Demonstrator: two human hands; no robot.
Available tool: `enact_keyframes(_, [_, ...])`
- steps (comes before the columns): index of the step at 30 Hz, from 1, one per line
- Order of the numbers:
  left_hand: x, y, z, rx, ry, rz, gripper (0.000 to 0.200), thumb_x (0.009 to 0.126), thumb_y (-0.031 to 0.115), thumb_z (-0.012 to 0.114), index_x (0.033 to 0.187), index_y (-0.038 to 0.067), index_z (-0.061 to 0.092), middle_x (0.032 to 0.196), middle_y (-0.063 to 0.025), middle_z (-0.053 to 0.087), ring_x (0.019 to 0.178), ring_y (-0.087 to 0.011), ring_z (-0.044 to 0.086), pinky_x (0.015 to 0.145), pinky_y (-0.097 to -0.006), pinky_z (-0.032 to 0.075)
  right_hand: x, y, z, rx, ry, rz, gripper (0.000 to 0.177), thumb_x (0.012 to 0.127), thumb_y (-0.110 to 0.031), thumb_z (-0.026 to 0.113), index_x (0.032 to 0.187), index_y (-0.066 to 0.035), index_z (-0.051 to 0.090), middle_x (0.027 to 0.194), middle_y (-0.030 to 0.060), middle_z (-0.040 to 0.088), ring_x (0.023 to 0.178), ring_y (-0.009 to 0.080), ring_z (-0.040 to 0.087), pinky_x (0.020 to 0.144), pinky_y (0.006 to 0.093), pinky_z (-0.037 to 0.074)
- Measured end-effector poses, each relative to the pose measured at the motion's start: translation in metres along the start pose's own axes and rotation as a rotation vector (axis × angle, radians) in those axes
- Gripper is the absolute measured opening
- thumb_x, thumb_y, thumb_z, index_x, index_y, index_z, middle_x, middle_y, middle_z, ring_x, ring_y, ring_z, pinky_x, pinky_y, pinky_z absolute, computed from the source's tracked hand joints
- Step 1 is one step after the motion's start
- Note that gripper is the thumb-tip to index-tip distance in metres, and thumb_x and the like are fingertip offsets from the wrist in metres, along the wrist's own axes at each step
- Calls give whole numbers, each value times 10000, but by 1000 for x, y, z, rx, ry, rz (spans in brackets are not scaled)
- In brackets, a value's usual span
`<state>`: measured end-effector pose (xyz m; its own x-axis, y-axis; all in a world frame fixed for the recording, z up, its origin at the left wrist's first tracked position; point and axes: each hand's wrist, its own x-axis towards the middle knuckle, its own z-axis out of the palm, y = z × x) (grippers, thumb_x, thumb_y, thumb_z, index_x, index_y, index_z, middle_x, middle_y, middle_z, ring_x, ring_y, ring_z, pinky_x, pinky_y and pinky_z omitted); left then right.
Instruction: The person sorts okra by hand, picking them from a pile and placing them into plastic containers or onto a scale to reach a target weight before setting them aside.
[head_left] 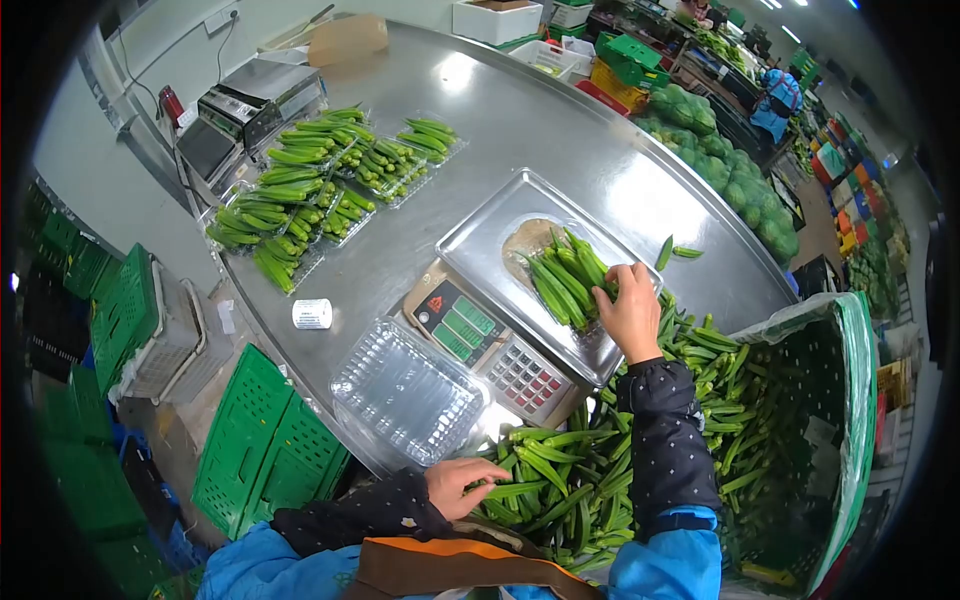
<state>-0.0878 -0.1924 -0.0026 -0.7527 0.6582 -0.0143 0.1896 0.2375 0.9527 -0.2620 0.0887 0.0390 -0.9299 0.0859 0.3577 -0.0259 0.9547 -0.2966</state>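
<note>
My right hand is over the steel pan of a digital scale, its thumb and fingers closed on the end of an okra pod in a small bunch of okra. The bunch lies on the pan, partly over a brownish patch. Low in front of me, my left hand is at the edge of a big heap of loose okra, fingers loosely bent and apart, with nothing visible in them. Stacked clear plastic trays sit beside the scale's keypad.
Filled okra trays stand at the table's left, near a wrapping machine. A white label roll lies closer. Two loose pods rest right of the pan. A lined green crate borders the heap; green crates stand lower left.
</note>
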Motion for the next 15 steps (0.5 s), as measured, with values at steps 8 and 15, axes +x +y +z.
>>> enact_keyframes(8, [89,6,-84,204,136,176,266,787,38,610,1052,47,628,1019,-122,645,908,-214,628,770,-312,489,0,2,-26,282,138,77,334,698,-37,629,1031,-62,603,784,79,542,655,198,555,606,330,459])
enact_keyframes(15, [269,-51,-153,553,339,-183,490,683,140,683,1149,66,554,977,-126,636,823,-261,620,746,-360,497,-113,37,-78,1522,139,550,94,708,-127,517,748,-70,453,793,55,465,782,192,490,757,325,422])
